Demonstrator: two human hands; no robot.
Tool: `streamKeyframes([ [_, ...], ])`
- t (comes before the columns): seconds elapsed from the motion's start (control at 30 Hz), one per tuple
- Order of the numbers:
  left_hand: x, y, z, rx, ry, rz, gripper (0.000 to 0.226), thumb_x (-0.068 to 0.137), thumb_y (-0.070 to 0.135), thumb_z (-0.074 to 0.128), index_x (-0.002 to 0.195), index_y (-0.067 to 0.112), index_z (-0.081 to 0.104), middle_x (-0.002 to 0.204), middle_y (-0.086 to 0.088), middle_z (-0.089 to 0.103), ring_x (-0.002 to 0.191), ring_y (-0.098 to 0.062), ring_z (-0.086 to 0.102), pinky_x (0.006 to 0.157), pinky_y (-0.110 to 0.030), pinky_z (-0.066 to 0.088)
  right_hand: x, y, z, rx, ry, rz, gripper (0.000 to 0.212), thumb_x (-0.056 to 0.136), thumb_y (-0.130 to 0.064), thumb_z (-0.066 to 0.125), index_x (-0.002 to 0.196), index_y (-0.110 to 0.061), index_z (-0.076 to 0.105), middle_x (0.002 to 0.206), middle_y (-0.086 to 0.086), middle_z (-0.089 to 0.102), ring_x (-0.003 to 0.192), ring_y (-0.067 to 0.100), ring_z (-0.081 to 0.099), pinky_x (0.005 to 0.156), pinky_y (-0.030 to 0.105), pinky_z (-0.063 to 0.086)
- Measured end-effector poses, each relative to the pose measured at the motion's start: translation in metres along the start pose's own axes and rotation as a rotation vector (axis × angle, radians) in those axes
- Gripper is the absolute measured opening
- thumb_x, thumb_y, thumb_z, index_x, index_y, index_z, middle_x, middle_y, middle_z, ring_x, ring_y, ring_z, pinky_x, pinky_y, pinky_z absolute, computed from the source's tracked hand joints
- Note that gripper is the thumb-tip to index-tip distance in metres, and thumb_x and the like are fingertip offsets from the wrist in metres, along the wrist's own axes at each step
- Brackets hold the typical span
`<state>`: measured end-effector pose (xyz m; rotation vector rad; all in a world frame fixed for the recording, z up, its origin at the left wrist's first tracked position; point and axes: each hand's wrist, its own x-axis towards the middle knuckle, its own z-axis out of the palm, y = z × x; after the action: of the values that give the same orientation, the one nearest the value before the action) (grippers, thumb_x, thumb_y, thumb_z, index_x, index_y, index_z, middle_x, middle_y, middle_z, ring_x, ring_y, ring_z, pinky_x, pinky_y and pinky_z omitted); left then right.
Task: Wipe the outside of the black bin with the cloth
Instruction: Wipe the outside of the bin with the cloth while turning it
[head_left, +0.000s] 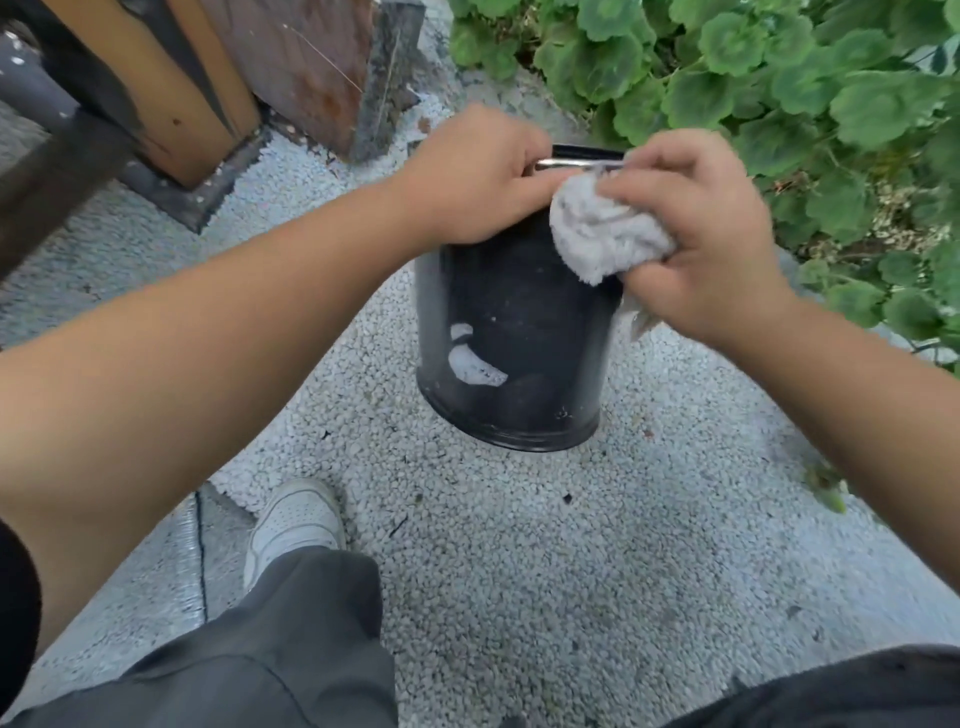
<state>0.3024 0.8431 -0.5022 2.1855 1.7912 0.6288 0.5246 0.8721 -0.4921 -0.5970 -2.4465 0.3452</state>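
- Foreground, 6 to 7 o'clock: the person's grey trouser leg (270, 639) and a white shoe (293, 519), standing on a ground of pale pebbles (519, 545).
- Ground, 4 o'clock: a small clump of green plant litter (826, 486) lying on the pebbles, well apart from the bin.
- Centre: the black bin (519, 332), upright on the pebbles, its base nearest the viewer. Its side wall carries two white smears (470, 358) low on the 9 o'clock side. What the bin holds cannot be told; its opening is hidden behind the hands.
- Bin top, 12 o'clock: a metal handle (576, 163) crossing above the dark rim, visible between the two hands.
- Left hand (478, 179): reaching in from 9 o'clock, fingers curled over the bin's rim on its 10 o'clock side and holding it there.
- Right hand (701, 239): entering from 3 o'clock, fingers closed round a bunched grey cloth (602, 234); a loose tail of the cloth hangs below the wrist.
- The cloth: pressed against the bin's upper outer wall at about 1 o'clock of the bin, just beside the left hand's fingers.
- Background, 10 to 11 o'clock: brown wooden posts (171, 83) on dark bases.
- Background, 1 to 3 o'clock: round-leaved green plants (779, 93), close behind the bin.
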Motion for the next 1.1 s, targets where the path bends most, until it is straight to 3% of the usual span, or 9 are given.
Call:
streamKeyframes([
  [0.17, 0.014, -0.009, -0.003, 0.049, -0.038, -0.033, 0.047, 0.1, 0.043, 0.04, 0.082, 0.003, 0.056, 0.071, -0.013, 0.053, 0.069, -0.028, 0.048, 0.057, -0.037, 0.027, 0.006, 0.009, 0.014, -0.08, -0.078, -0.039, 0.037, 0.077, 0.002, 0.065, 0.113, -0.002, 0.069, 0.109, 0.02, 0.062, 0.104, 0.037, 0.052, 0.093, 0.039, 0.037],
  [0.27, 0.023, -0.011, -0.002, 0.01, -0.108, 0.003, 0.033, 0.102, 0.031, 0.039, 0.087, 0.006, 0.055, 0.069, -0.002, 0.05, 0.071, -0.023, 0.044, 0.056, -0.032, 0.017, 0.01, 0.011, 0.034, -0.102, -0.201, 0.025, 0.048, 0.07, 0.003, 0.064, 0.117, -0.007, 0.067, 0.111, 0.013, 0.061, 0.103, 0.043, 0.052, 0.092, 0.044, 0.033],
  [0.37, 0.029, -0.014, 0.001, -0.03, -0.123, -0.002, 0.026, 0.101, 0.031, 0.039, 0.087, 0.015, 0.053, 0.065, 0.01, 0.043, 0.071, -0.019, 0.042, 0.057, -0.028, 0.017, 0.009, 0.012, 0.045, -0.059, -0.206, 0.117, 0.053, 0.063, -0.004, 0.06, 0.115, -0.015, 0.067, 0.109, 0.006, 0.059, 0.103, 0.038, 0.049, 0.085, 0.047, 0.035],
  [0.5, 0.035, -0.019, 0.007, -0.013, -0.115, -0.037, 0.032, 0.101, 0.034, 0.038, 0.095, 0.009, 0.056, 0.078, -0.002, 0.051, 0.077, -0.02, 0.044, 0.062, -0.029, 0.022, -0.001, 0.02, 0.055, -0.091, -0.346, 0.02, 0.047, 0.065, -0.017, 0.054, 0.11, -0.018, 0.068, 0.105, 0.0, 0.061, 0.097, 0.037, 0.055, 0.084, 0.051, 0.04],
  [0.73, 0.036, -0.014, 0.008, -0.029, -0.1, -0.064, 0.024, 0.101, 0.034, 0.04, 0.086, 0.019, 0.05, 0.08, -0.001, 0.051, 0.078, -0.02, 0.045, 0.07, -0.034, 0.034, -0.074, 0.006, 0.067, -0.059, -0.588, -0.086, 0.048, 0.064, -0.006, 0.06, 0.109, -0.021, 0.064, 0.107, -0.006, 0.06, 0.1, 0.024, 0.046, 0.088, 0.036, 0.034],
  [0.8, 0.034, -0.011, 0.007, -0.015, -0.116, -0.052, 0.025, 0.101, 0.035, 0.039, 0.087, 0.018, 0.05, 0.08, -0.002, 0.051, 0.077, -0.022, 0.045, 0.071, -0.036, 0.036, -0.076, 0.006, 0.064, -0.038, -0.68, -0.173, 0.048, 0.063, -0.004, 0.058, 0.108, -0.02, 0.064, 0.106, -0.005, 0.06, 0.1, 0.023, 0.044, 0.084, 0.031, 0.025],
  [0.87, 0.033, -0.011, 0.008, -0.02, -0.118, -0.054, 0.029, 0.102, 0.035, 0.039, 0.087, 0.013, 0.051, 0.079, -0.004, 0.053, 0.077, -0.023, 0.046, 0.071, -0.036, 0.035, -0.082, 0.003, 0.06, -0.038, -0.757, -0.257, 0.047, 0.064, 0.0, 0.059, 0.108, -0.016, 0.067, 0.106, -0.001, 0.062, 0.098, 0.026, 0.048, 0.082, 0.032, 0.028],
  [1.0, 0.032, -0.016, 0.011, -0.021, -0.101, -0.059, 0.033, 0.102, 0.035, 0.038, 0.094, 0.008, 0.056, 0.083, -0.006, 0.055, 0.081, -0.023, 0.049, 0.072, -0.034, 0.034, -0.073, -0.003, 0.044, 0.032, -0.74, -0.221, 0.043, 0.072, 0.005, 0.061, 0.111, -0.014, 0.068, 0.105, 0.002, 0.064, 0.097, 0.028, 0.053, 0.084, 0.046, 0.046],
  [1.1, 0.031, -0.02, 0.01, -0.052, -0.091, -0.058, 0.033, 0.1, 0.036, 0.038, 0.094, 0.009, 0.056, 0.083, -0.005, 0.054, 0.083, -0.024, 0.05, 0.077, -0.037, 0.039, -0.03, 0.001, 0.027, 0.016, -0.579, -0.139, 0.031, 0.076, 0.002, 0.065, 0.092, -0.024, 0.061, 0.085, -0.011, 0.054, 0.086, 0.014, 0.047, 0.088, 0.032, 0.04],
])
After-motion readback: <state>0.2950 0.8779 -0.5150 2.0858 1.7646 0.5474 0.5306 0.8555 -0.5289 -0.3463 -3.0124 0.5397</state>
